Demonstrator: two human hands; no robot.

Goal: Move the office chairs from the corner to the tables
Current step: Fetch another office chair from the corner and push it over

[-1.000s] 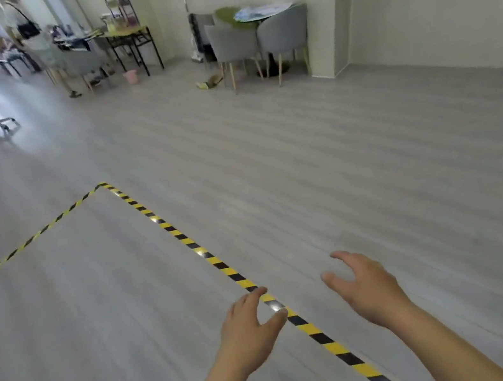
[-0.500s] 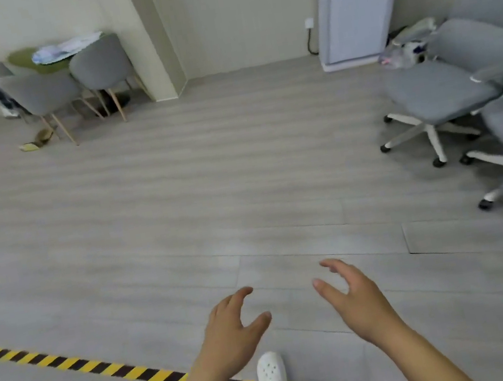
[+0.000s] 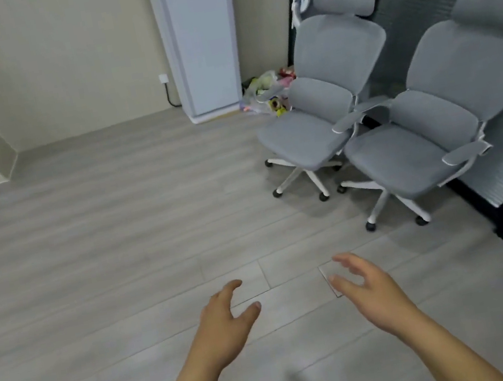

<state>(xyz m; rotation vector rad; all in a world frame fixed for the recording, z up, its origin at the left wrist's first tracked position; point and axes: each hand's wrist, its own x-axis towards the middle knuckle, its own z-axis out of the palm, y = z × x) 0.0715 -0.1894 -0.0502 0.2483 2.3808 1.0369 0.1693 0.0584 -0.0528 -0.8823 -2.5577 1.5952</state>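
Reaching empty, both loosely spread: right hand (image 3: 374,294) nearer the nearer chair (image 3: 405,156) ahead-right in the floor's corner; left hand (image 3: 225,324) farther.

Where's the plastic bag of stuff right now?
In the head view, upper middle-right: the plastic bag lies on the floor in the corner, between the white cabinet and the farther grey office chair.

Pale grey wood-plank floor (image 3: 93,251). Two grey upholstered office chairs on white wheeled bases, one (image 3: 311,136) beside the other (image 3: 405,156), in far right corner. Crumpled plastic bags (image 3: 263,91) against the wall.
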